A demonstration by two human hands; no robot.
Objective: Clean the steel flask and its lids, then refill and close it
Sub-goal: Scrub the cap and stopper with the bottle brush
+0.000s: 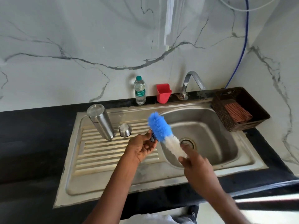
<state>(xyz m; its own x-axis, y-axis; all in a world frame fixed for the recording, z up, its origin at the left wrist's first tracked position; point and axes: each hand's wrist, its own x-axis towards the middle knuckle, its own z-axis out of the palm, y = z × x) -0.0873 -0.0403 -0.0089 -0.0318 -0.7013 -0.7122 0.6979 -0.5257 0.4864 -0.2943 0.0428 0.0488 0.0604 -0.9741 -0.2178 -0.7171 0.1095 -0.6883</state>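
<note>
The flask (pixel 100 121) stood upside down beyond the left hand (pixel 142 147), a lid (pixel 125 130) beside it. That hand pinched a small dark lid (pixel 153 137); the right hand (pixel 195 164) gripped the brush (pixel 163 131).

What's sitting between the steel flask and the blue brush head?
In the head view, a small steel lid stands on the ribbed drainboard between the steel flask and the brush.

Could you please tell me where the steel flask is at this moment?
In the head view, the steel flask stands on the ribbed drainboard left of the basin, with a small steel lid just to its right.
</note>
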